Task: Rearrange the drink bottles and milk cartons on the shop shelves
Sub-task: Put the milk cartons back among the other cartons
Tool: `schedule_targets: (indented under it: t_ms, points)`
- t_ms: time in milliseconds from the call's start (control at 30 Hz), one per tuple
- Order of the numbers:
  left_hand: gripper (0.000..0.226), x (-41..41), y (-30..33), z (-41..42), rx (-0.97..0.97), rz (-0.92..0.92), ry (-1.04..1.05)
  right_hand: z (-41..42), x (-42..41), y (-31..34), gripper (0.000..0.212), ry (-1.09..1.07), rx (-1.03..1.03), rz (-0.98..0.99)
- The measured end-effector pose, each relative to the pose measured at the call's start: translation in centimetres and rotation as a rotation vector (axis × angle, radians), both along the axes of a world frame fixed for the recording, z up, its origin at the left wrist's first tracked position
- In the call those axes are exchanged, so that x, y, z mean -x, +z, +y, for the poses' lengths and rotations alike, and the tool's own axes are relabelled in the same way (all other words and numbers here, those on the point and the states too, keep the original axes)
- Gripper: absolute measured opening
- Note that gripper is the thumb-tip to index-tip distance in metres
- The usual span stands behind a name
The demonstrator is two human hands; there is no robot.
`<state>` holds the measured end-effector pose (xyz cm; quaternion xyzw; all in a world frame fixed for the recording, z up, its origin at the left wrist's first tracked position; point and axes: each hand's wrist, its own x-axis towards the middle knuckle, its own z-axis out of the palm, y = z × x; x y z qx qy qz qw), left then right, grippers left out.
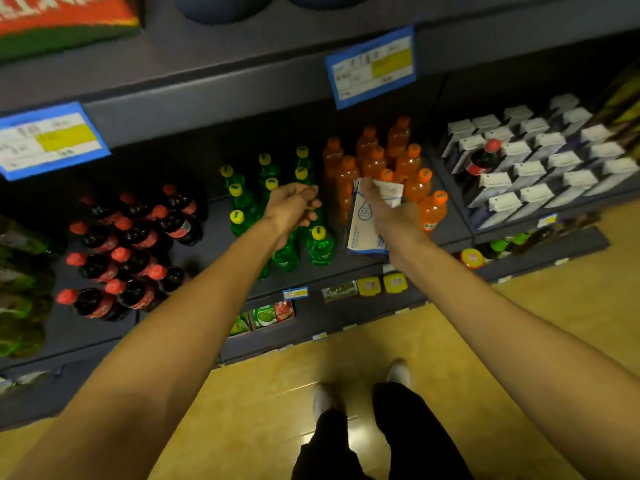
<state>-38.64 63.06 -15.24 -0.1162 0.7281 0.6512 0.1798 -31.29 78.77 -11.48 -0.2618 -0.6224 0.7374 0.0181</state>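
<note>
Both bare arms reach forward, away from the body. The left hand (294, 206) hangs loosely curled, palm down and holding nothing. The right hand (389, 211) grips a milk carton (363, 223) from above.

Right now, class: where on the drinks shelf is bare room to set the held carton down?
Bare shelf shows between the cola bottles and green bottles. The orange bottles and milk cartons stand crowded.

Arms: both forearms are showing bare, no sleeves reaching them | Hands: left hand (292, 206) and right hand (388, 209) are going ungloved, no rings or watch showing | Legs: black trousers (363, 441) are hanging loose | Feet: white shoes (400, 374) are peeking out below
</note>
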Motion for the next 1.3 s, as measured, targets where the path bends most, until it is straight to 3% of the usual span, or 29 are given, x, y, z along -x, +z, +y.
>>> schedule_targets:
  t_ms: [400,600,867,1067,1200,1300]
  points:
    - [0.017,-1.8,1.1,24.9,0.013,-0.004,-0.246,22.1,-5.8,1.6,0.028,-0.267,-0.013,-0.100]
    - [0.018,-2.8,-0.6,37.0,-0.038,-0.077,-0.225,35.4,-8.0,0.4,0.031,-0.265,-0.064,-0.141]
    - [0.014,0.5,-1.7,42.8,-0.020,-0.125,-0.086,44.0,-5.1,-0.6,0.031,-0.243,-0.043,-0.188]
    - [0.006,7.1,-4.6,45.0,0.197,-0.056,-0.002,46.0,1.0,-3.1,0.026,-0.163,-0.037,-0.182]
    - [0.028,10.8,-7.1,46.5,0.604,0.140,-0.086,47.4,5.2,-4.8,0.020,-0.112,-0.025,-0.143]
    - [0.043,12.1,-7.9,47.9,0.730,0.204,-0.125,48.1,7.7,-5.8,0.021,-0.092,0.002,-0.127]
